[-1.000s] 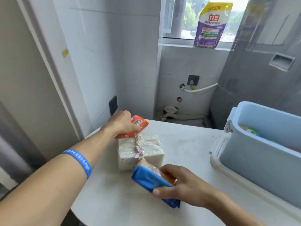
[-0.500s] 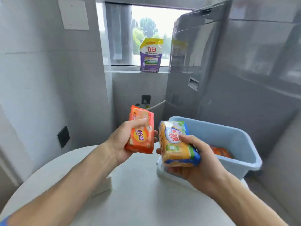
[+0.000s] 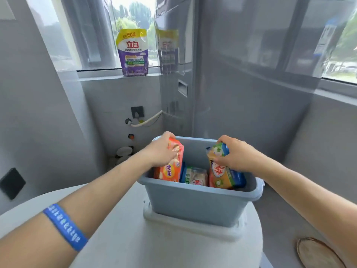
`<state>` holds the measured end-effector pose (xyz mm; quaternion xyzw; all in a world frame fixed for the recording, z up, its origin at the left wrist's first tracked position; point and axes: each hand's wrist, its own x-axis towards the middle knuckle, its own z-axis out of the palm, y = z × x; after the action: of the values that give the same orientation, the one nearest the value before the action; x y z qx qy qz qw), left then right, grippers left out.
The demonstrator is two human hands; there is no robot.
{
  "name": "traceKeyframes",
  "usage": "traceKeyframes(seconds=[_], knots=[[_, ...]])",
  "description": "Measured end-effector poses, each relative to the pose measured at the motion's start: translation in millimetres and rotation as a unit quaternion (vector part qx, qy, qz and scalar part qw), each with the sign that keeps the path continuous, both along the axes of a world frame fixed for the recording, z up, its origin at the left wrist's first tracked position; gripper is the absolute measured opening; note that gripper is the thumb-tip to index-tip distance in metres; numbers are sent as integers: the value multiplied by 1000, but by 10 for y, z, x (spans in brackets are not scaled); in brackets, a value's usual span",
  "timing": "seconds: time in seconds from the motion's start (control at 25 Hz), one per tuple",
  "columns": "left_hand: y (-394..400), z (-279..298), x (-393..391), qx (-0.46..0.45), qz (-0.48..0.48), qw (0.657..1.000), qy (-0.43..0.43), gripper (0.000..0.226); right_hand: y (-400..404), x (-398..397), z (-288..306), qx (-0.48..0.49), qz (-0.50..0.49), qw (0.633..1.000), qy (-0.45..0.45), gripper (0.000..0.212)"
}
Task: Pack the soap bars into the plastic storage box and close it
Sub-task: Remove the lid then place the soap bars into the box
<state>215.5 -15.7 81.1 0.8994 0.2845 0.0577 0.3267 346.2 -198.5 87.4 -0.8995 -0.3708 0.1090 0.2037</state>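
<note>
Head view: hands (image 3: 161, 151) (image 3: 234, 154) gripping soap bars (image 3: 171, 167) (image 3: 222, 169).

We see grey tiled walls (image 3: 38, 117), a daylit window (image 3: 135, 16), a detergent pouch (image 3: 132, 53) on its sill (image 3: 100, 71).

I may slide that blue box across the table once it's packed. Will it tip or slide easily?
The blue box looks wide and low-walled, so tipping seems unlikely. It stands on a white lid, which might slip with it. Several soap bars inside probably make it fairly heavy.
</note>
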Motion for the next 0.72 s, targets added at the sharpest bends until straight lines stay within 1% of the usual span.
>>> traceKeyframes(seconds=[0.08, 0.12, 0.16, 0.2, 0.24, 0.28, 0.32, 0.4, 0.44, 0.48, 0.52, 0.56, 0.6, 0.64, 0.68, 0.72], knots=[[65, -8, 82, 75, -44, 994, 64, 49, 46, 33, -17, -67, 43, 995, -57, 42], [91, -13, 101, 125, -78, 984, 101, 51, 54, 30, -18, -99, 66, 987, -108, 40], [115, -30, 97, 174, -110, 969, 137, 53, 52, 37, -28, -132, 81, 972, -177, 41], [130, -61, 79, 215, -139, 953, 160, 52, 39, 53, -37, -171, 90, 948, -253, 43], [125, -97, 38, 239, -170, 941, 168, 50, 19, 62, -48, -216, 96, 917, -321, 46], [120, -127, -4, 250, -202, 933, 161, 47, -13, 62, -68, -256, 95, 889, -367, 49], [121, -146, -31, 255, -229, 926, 156, 45, -53, 57, -90, -277, 98, 870, -396, 49], [96, -165, -73, 261, -250, 917, 167, 42, -111, 64, -116, -292, 133, 841, -435, 40], [105, -183, -89, 263, -243, 917, 176, 42, -125, 72, -126, -292, 148, 836, -441, 34], [115, -186, -108, 266, -229, 916, 196, 43, -126, 92, -131, -272, 153, 846, -431, 32], [130, -201, -119, 275, -214, 913, 212, 44, -140, 117, -126, -242, 138, 879, -386, 30], [136, -218, -139, 282, -198, 911, 227, 45, -168, 142, -108, -207, 123, 918, -316, 28], [143, -245, -151, 286, -179, 913, 228, 44, -196, 178, -97, -178, 117, 948, -237, 24], [129, -255, -161, 284, -165, 917, 228, 41, -226, 207, -74, -160, 122, 965, -168, 21], [96, -256, -166, 282, -161, 920, 220, 38, -251, 229, -43, -161, 128, 971, -119, 23], [72, -249, -170, 282, -158, 923, 210, 35, -259, 226, -2, -176, 131, 971, -94, 29]])
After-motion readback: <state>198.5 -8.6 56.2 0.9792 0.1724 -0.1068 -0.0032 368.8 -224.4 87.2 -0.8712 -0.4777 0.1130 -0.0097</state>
